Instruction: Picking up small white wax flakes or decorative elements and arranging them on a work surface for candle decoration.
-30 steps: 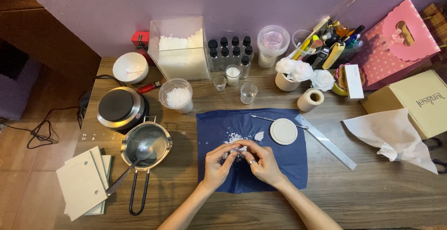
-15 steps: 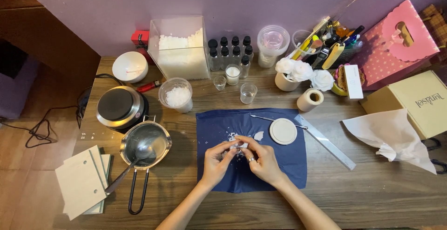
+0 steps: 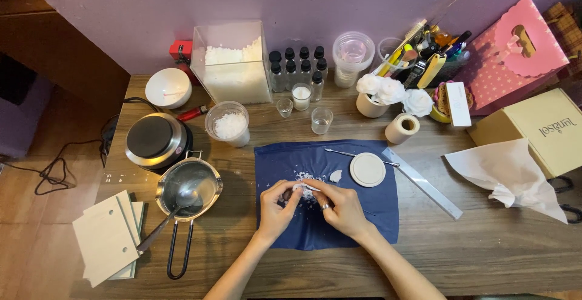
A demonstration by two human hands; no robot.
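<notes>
Both hands pinch one small white piece (image 3: 298, 187) over the blue cloth (image 3: 364, 215): the left hand (image 3: 276, 206) closes on it from the left, and the right hand (image 3: 341, 206), ring on one finger, holds a thin tool against it. Since a second ago the hands have barely shifted, and the white crumbs (image 3: 303, 176) beside them look a little more spread. A round white disc (image 3: 367, 169) lies just to the right, a metal pot (image 3: 188, 188) to the left.
</notes>
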